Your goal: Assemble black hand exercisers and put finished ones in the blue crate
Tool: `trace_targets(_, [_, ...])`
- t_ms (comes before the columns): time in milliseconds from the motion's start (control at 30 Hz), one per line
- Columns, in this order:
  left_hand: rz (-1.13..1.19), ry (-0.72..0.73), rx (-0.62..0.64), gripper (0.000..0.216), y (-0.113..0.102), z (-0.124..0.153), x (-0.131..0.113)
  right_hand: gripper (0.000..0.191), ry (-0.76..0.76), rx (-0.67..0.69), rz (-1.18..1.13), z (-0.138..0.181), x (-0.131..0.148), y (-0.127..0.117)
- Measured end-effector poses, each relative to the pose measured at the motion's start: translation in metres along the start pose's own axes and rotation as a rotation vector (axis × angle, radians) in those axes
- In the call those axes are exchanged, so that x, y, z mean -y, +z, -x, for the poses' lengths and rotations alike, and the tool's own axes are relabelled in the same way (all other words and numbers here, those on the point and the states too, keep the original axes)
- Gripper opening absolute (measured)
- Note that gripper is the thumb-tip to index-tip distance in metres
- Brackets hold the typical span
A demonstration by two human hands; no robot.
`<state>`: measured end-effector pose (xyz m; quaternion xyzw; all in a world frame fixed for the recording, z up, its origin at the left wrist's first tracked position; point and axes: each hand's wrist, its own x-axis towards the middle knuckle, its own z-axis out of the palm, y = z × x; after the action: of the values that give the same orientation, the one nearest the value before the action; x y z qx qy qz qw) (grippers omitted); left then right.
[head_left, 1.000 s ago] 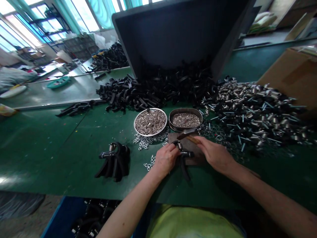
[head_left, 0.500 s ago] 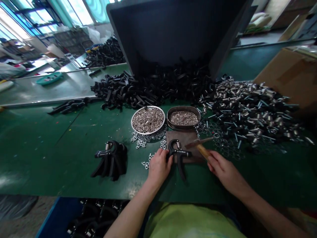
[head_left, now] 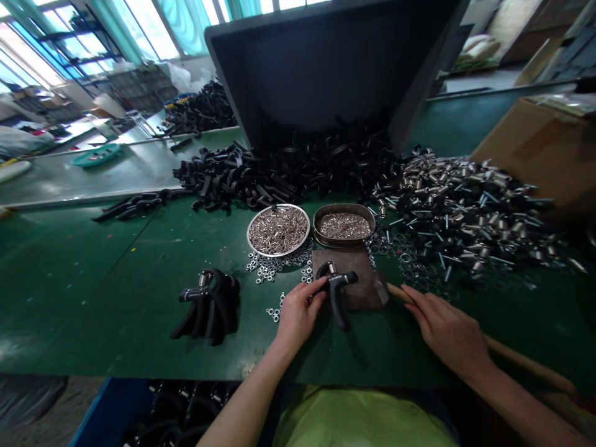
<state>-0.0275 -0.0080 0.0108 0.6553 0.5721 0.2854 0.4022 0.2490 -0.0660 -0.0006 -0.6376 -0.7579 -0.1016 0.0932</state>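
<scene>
My left hand [head_left: 300, 313] pinches the side of a black hand grip strengthener [head_left: 342, 301] with a metal spring at its top. The grip strengthener lies over a flat dark metal plate [head_left: 358, 295], its curved handle pointing toward me. My right hand [head_left: 449, 332] is closed around the wooden handle of a hammer [head_left: 401, 293]. The hammer's head rests low at the plate's right edge, apart from the grip strengthener. To the left, several assembled grip strengtheners [head_left: 209, 307] stand close together in a row.
Behind the plate sit a round dish of metal pins [head_left: 279, 230] and an oval tin of small parts [head_left: 344, 225]. Loose nuts [head_left: 265, 270] lie nearby. Black handles [head_left: 242, 177] spill from a large grey bin [head_left: 321, 68]. Springs and bolts [head_left: 475, 211] heap up at right beside a cardboard box [head_left: 540, 155].
The hammer has come down and right, from above the grip strengthener to the plate's right edge. My left hand keeps hold of the grip strengthener, which has turned slightly.
</scene>
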Motion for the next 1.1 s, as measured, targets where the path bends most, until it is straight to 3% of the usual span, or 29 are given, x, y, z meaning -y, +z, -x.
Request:
trace_targets(100, [0.58, -0.292, 0.107, 0.042, 0.013, 0.001, -0.007, 0.034, -0.004, -0.006, 0.014, -0.002, -0.015, -0.001])
trace_targets(167, [0.864, -0.444, 0.122, 0.046, 0.026, 0.006, -0.013, 0.032, -0.02, -0.019, -0.092, -0.02, -0.017, -0.006])
trace_targets(267, [1.048, -0.502, 0.098, 0.051, 0.042, 0.018, -0.024, 0.03, -0.058, -0.039, -0.265, -0.071, -0.01, -0.013])
trace_targets(367, [1.035, -0.458, 0.159, 0.053, 0.043, 0.029, -0.035, 0.029, -0.108, 0.014, -0.255, -0.133, 0.0, -0.014])
trace_targets(467, [0.893, -0.421, 0.233, 0.053, 0.032, 0.033, -0.043, 0.023, -0.096, 0.224, -0.104, -0.187, 0.008, -0.005])
trace_targets(567, [0.623, -0.227, 0.19, 0.046, 0.014, 0.022, -0.046, 0.014, -0.089, 0.331, -0.04, -0.219, 0.014, 0.011])
trace_targets(667, [0.267, 0.024, 0.082, 0.029, -0.002, -0.012, -0.046, 0.01, -0.078, 0.369, -0.037, -0.231, 0.018, 0.022])
trace_targets(767, [-0.108, 0.185, 0.002, 0.017, -0.008, -0.064, -0.047, 0.013, -0.056, 0.365, -0.056, -0.231, 0.017, 0.027])
trace_targets(933, [-0.664, 0.273, 0.045, 0.019, 0.009, -0.153, -0.058, 0.021, 0.005, 0.3, -0.159, -0.222, 0.007, 0.027])
trace_targets(1100, [-0.759, 0.254, 0.145, 0.014, 0.033, -0.194, -0.066, 0.02, 0.031, 0.241, -0.34, -0.218, -0.003, 0.026])
